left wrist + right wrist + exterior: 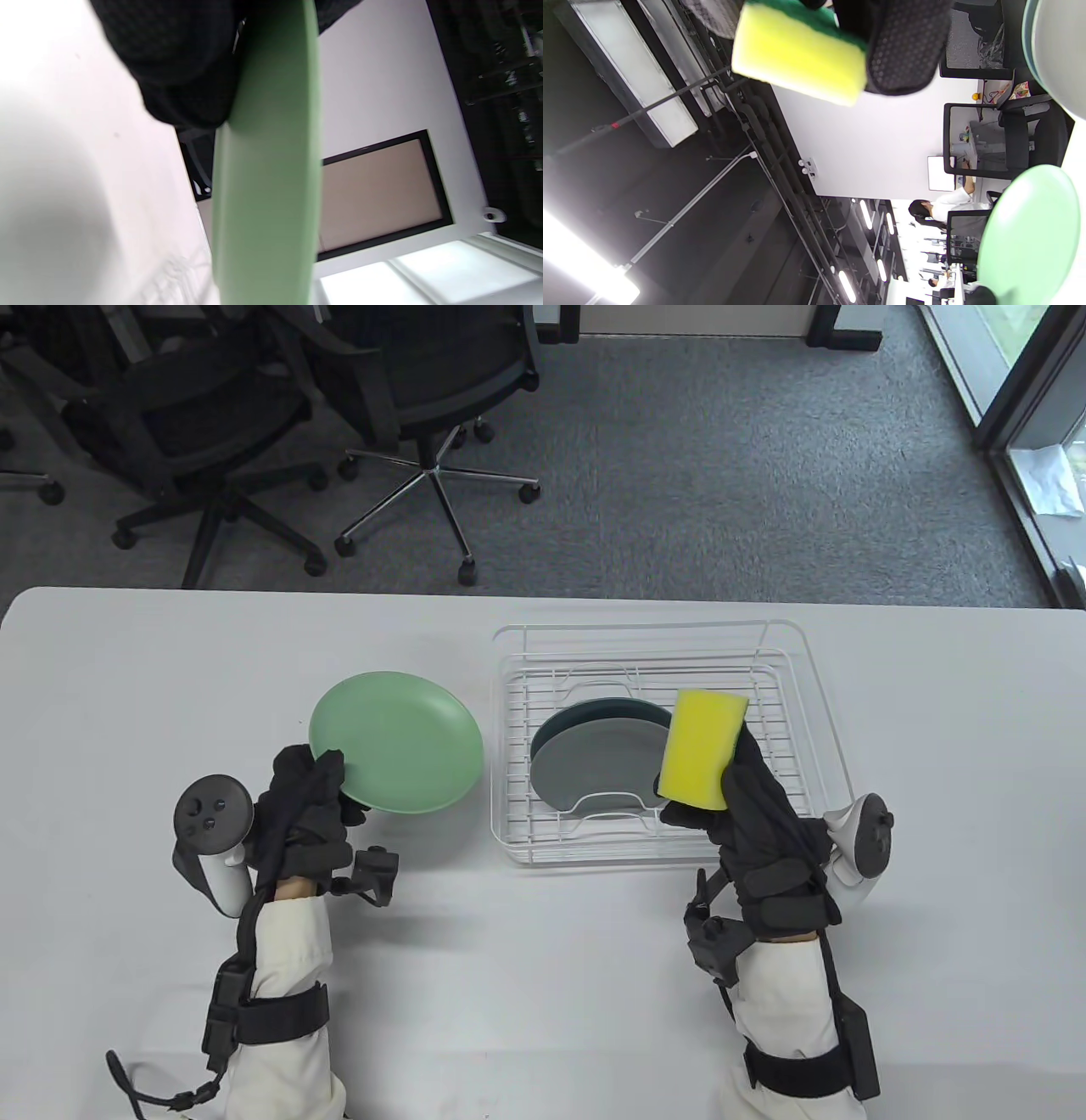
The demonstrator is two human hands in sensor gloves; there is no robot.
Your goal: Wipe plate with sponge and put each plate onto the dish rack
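Green plate held left of the dish rack; sponge held over the rack.

The left hand pinched the near edge of the green plate, its grip closed on the rim, and held the plate tilted above the tabletop, just left of the dish rack. The right hand gripped the yellow sponge at its lower end, fingers curled round it, over the near right part of the rack; the right wrist view showed a green layer on the sponge's back. Two grey plates lay overlapped inside the rack, partly hidden by the sponge. Black office chairs stood on the carpet beyond the rack.
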